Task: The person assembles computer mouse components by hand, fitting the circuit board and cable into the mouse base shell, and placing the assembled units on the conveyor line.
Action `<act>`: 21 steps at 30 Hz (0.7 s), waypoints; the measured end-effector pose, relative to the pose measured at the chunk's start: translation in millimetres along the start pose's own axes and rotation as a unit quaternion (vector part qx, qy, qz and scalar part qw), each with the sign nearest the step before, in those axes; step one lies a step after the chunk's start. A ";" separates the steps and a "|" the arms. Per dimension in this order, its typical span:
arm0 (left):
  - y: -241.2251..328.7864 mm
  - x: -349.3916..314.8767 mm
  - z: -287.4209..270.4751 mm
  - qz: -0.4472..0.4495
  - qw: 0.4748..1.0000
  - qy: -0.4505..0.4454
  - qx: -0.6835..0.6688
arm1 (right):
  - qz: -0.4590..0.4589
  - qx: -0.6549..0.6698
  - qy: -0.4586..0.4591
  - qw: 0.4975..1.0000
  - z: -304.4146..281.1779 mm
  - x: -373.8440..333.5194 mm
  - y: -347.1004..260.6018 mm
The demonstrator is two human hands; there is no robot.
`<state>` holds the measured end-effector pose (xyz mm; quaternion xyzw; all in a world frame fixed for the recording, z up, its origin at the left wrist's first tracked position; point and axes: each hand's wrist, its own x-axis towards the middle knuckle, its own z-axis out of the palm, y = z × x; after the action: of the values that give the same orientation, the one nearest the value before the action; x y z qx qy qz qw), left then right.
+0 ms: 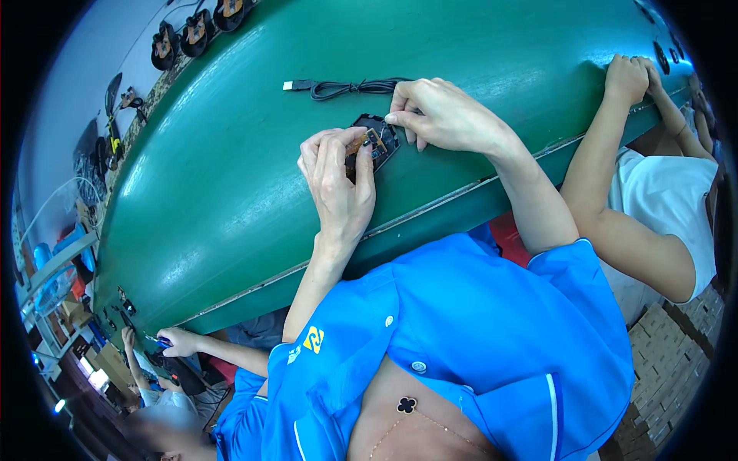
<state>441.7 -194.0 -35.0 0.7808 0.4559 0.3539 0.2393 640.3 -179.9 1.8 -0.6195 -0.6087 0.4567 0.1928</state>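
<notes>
A small black plastic housing [389, 140], like an opened computer mouse, is over the green table, with a brown circuit board [374, 141] at it. My left hand [335, 170] grips the board and housing between thumb and fingers from the left. At the housing's right edge, my right hand [446, 115] is closed in a pinch. Whatever lies between its fingertips is too small to make out, possibly a thin wire. Just beyond both hands lies a bundled black USB cable [354, 90], its plug pointing left and its other end passing behind my right hand.
The green table [231, 192] curves across the view, with its near edge before me. Several black housings with brown boards [195, 32] stand along the far-left ledge. A co-worker's hands [629, 79] rest at the right; another co-worker's hand [178, 342] is at lower left.
</notes>
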 end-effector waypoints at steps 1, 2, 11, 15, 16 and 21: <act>-0.2 0.0 0.6 0.003 1.000 0.001 0.002 | 0.001 -0.026 0.005 1.000 -0.7 1.2 -0.9; -0.4 0.0 1.0 0.005 1.000 0.002 0.004 | 0.003 -0.052 0.009 0.999 -1.2 2.3 -1.8; -1.1 1.8 0.7 0.017 1.000 0.007 0.006 | -0.080 -0.195 0.131 0.969 9.3 0.0 1.4; -2.5 -0.4 1.8 0.018 1.000 0.007 0.004 | -0.089 -0.195 0.161 0.963 14.1 -3.8 1.1; -2.8 -0.7 2.2 0.019 1.000 0.008 0.003 | -0.094 -0.192 0.165 0.963 15.2 -4.3 1.1; -9.4 -6.1 -7.2 0.004 1.000 0.009 -0.005 | -0.086 -0.178 0.133 0.971 24.2 -6.6 -5.3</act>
<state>429.0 -194.6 -38.9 0.7785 0.4529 0.3640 0.2374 618.9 -192.8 -4.0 -0.6439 -0.7006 0.2362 0.1969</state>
